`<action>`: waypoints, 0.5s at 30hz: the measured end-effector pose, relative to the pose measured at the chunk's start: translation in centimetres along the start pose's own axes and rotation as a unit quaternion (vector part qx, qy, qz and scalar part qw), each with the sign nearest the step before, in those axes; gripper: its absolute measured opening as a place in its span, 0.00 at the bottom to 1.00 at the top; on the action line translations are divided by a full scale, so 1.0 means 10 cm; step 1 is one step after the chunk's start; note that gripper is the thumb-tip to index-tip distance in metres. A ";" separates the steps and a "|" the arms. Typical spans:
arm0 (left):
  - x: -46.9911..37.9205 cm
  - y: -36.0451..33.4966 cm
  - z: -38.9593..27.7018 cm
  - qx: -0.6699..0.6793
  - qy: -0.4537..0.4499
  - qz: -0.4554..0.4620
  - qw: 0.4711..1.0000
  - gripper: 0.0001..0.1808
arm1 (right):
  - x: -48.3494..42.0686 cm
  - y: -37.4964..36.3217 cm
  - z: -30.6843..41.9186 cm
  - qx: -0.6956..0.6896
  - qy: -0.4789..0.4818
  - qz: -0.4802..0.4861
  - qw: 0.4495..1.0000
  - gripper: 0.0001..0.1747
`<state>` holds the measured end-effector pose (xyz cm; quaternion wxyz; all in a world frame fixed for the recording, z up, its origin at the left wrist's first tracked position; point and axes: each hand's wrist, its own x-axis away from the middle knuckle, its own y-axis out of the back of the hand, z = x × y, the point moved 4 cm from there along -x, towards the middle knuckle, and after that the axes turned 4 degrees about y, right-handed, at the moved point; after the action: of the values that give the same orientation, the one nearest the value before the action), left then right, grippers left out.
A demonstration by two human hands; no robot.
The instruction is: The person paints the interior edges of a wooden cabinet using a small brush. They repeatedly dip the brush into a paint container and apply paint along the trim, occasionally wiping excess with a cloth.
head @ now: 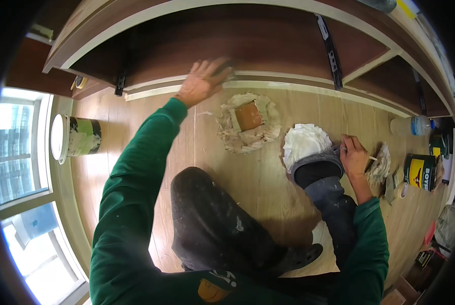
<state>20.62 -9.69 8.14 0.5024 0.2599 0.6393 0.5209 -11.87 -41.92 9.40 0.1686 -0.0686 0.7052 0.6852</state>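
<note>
My left hand (206,80) is blurred at the front edge of the brown wooden cabinet (250,42), fingers spread, palm down. A dark, blurred thing shows by its fingertips; whether it is gripped is unclear. My right hand (354,154) is beside my dark-clad right leg, its fingers closed on a thin white stick (372,158). Between the hands, on the wood-look floor, lies a crumpled, stained cloth ring (267,139) around an orange-brown square pad (248,116). A white pleated cloth pad (307,143) lies partly behind my right leg.
Black metal drawer slides (329,53) are fixed inside the cabinet. A paint-smeared bucket (84,135) stands left, near the window. On the right are a plastic bottle (420,126), a paint can (420,171), a rag (380,166), a tape roll (402,190) and a putty knife (390,188).
</note>
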 end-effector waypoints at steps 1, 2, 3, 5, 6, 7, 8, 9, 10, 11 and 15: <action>0.03 0.01 0.09 -0.009 -0.001 -0.001 1.000 0.29 | -0.01 0.01 0.02 -0.004 -0.002 -0.005 1.000 0.12; 0.02 -0.02 0.12 -0.018 -0.002 -0.003 1.000 0.29 | -0.01 -0.01 0.03 -0.010 -0.012 -0.007 1.000 0.12; -0.03 -0.05 0.07 -0.016 -0.015 -0.013 1.000 0.29 | -0.04 -0.02 0.04 -0.014 -0.020 -0.008 1.000 0.13; -0.16 -0.15 -0.10 -0.009 -0.042 -0.035 0.998 0.29 | -0.02 -0.02 0.00 -0.014 -0.036 -0.007 0.999 0.13; -0.31 -0.22 -0.30 -0.002 -0.037 -0.030 0.999 0.30 | -0.01 -0.03 -0.03 -0.011 -0.040 -0.005 0.999 0.12; -0.47 -0.28 -0.49 0.000 -0.048 -0.033 0.998 0.30 | -0.01 -0.09 -0.01 -0.017 -0.041 -0.005 0.999 0.12; -0.64 -0.33 -0.66 0.000 -0.059 -0.037 0.998 0.30 | -0.04 -0.13 0.02 -0.022 -0.038 -0.006 0.999 0.12; -0.76 -0.37 -0.79 0.007 -0.072 -0.042 0.996 0.30 | -0.02 -0.13 0.03 -0.021 -0.038 -0.003 0.999 0.12; -0.80 -0.38 -0.81 -0.005 -0.082 -0.038 0.996 0.30 | -0.02 -0.12 0.04 -0.022 -0.038 0.000 0.999 0.11; -0.82 -0.37 -0.81 -0.019 -0.092 -0.033 0.995 0.30 | -0.03 -0.12 0.05 -0.024 -0.033 -0.001 0.999 0.11; -0.55 -0.33 -0.56 -0.010 -0.086 -0.010 0.996 0.29 | 0.01 -0.06 0.00 -0.015 -0.044 0.004 0.999 0.10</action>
<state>18.17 -17.75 6.85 0.5634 0.2921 0.5911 0.4978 -11.77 -41.98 8.84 0.1956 -0.0383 0.6867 0.6990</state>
